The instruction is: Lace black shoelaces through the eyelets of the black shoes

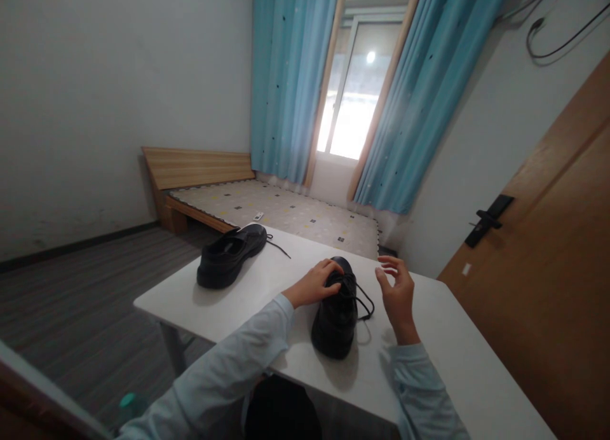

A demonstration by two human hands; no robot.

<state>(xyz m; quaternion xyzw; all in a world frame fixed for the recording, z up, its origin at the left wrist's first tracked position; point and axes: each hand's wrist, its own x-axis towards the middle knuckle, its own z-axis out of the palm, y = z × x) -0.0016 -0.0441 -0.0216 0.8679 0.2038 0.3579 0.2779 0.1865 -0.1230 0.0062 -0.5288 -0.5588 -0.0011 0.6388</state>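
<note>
Beyond the left hand (314, 285), a bed (286, 205) with a wooden headboard (200, 165) stands on dark flooring (71, 290); farther off, blue curtains (293, 77) flank a bright window (355, 109). Right of the right hand (399, 294) is a brown door (562, 294) with a black handle (489, 221).

One shoe (223, 266) stands toward the left of the desk (452, 338), and the other shoe (335, 330) stands nearer the middle, with the left hand (317, 282) on it and the right hand (399, 292) to its right. Behind the desk lies the bed (286, 205), before the window (359, 87); the door (548, 300) is at the right.
</note>
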